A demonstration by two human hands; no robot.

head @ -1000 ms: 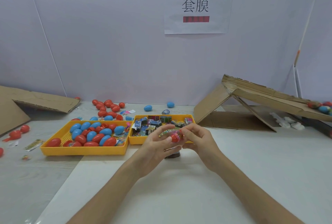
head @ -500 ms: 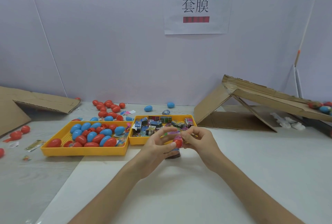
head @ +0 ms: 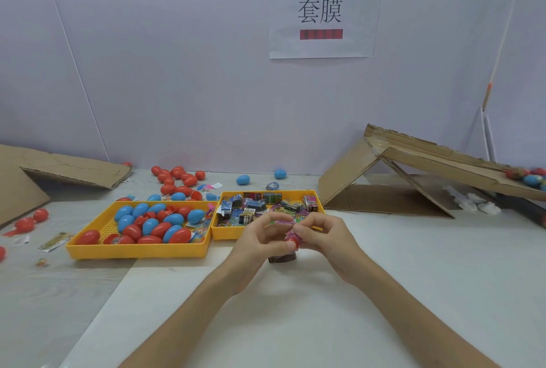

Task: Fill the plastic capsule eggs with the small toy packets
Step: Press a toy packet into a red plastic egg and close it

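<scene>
Glossy plastic eggs [head: 153,227] fill a smooth yellow plastic tray [head: 139,251]; matt brown cardboard [head: 381,199] stands far right.

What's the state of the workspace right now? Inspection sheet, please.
Surface: pale table, lighter near the person.
Job's things: left tray holds red and blue eggs; right tray holds toy packets; red egg held above the table.
Clutter: loose eggs behind the trays; wrappers at left; dark object under the hands.
Hands: left hand and right hand both pinch the red egg.
Cables: nothing seen.
Surroundings: cardboard ramp at right, cardboard sheet at left, paper sign on wall.
</scene>
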